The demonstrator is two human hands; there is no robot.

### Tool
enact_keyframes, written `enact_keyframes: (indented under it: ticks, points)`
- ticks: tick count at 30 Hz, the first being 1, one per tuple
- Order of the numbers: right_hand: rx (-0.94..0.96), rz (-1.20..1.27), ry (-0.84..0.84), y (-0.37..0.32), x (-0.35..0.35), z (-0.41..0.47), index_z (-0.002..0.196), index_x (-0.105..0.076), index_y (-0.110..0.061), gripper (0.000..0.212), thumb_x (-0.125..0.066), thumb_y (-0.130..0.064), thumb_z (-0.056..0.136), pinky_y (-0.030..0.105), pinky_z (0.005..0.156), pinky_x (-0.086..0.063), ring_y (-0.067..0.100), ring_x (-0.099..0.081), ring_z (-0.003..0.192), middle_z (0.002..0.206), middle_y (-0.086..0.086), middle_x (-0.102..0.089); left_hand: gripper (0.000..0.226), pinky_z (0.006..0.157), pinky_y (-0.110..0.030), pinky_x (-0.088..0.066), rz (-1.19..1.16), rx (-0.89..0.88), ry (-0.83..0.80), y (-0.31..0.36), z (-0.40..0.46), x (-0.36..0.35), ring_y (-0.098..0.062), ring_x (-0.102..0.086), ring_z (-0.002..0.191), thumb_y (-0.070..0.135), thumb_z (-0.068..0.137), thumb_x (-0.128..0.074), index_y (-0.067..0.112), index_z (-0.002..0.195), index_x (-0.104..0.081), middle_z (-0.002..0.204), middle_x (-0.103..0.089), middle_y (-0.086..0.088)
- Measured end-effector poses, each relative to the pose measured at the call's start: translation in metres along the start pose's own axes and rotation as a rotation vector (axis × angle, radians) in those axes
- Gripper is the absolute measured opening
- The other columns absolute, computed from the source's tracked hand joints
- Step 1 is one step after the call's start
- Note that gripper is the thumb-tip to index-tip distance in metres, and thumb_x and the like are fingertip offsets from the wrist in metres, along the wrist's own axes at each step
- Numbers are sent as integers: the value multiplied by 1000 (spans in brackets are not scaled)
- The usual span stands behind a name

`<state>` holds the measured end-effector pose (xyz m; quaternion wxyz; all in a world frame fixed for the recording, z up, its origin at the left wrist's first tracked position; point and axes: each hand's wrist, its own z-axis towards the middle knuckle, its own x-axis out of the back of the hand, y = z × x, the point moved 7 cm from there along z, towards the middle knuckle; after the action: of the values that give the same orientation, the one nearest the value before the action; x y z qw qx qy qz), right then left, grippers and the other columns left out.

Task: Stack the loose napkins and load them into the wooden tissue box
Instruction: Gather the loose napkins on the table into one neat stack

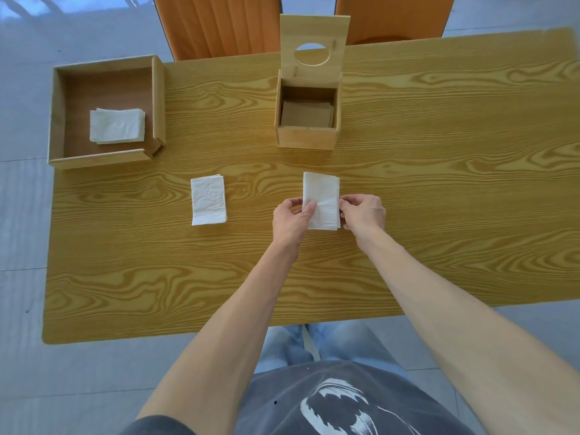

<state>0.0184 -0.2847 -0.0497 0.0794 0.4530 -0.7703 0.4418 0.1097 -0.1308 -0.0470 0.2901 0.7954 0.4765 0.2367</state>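
A: Head view, quick pass. What did the hands have?

B: Both were on one small stack of white napkins at the centre of the frame, lying on the wood-grain table. The left hand pinched the stack's left edge, thumb on top. The right hand pinched the right edge with its fingertips. Both grips were narrow, closed on the paper.

A: Stack lifted or flat?

B: Couldn't tell; the near end looked close to the tabletop.

A: Other napkins?

B: A second napkin pile lay flat on the table left of centre, well apart from the hands. A third napkin pile sat inside the shallow wooden tray at upper left, toward its near half.

A: Tissue box?

B: The wooden tissue box stood above the held stack, upper centre of the frame, open on top. Its lid with a round hole stood upright at the box's far edge. Inside showed a brown board, no white paper visible.

A: Background?

B: Two orange chairs along the top edge, beyond the table. Pale tiled floor around. Person's grey printed shirt at the bottom.
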Motion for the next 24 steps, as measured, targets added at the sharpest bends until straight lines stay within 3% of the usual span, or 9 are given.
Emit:
enact_keyframes:
  ticks: [7,10,14,19,24]
  points:
    - [9,-22,12,-3,1,-4,61,-67,-30,26,-63,-27,87,44,75,-61,25,-72,80,85,-1,-76,32,69,-29,-49,88,2,42,-9,7,-5,-18,-69,88,31,87,-71,16,114,-62,105,-73,-5]
    - [31,-6,7,-3,1,-6,83,-78,-23,19,-63,-34,88,45,76,-61,26,-71,82,89,0,-75,25,68,-30,-48,96,-7,25,-11,7,-9,-18,-69,84,31,87,-72,20,107,-60,102,-74,-6]
    - [58,-23,-1,-1,1,-7,103,-77,-19,30,-74,-41,83,40,82,-59,21,-71,91,100,-1,-77,23,74,-35,-55,126,-22,-1,-12,8,-12,-21,-72,89,31,87,-71,22,105,-60,100,-75,-5]
    - [52,-44,32,-1,2,-6,102,-76,-18,26,-77,-34,82,38,83,-59,18,-71,92,99,0,-77,30,77,-33,-55,137,-47,-58,-11,6,-11,-19,-72,93,30,88,-69,19,115,-62,104,-75,-4]
    - [33,-52,49,-1,0,-6,97,-75,-20,22,-77,-36,82,38,80,-59,18,-71,88,95,-3,-76,27,75,-33,-56,200,-99,-5,-6,2,2,-15,-71,90,34,88,-68,24,113,-65,99,-75,1]
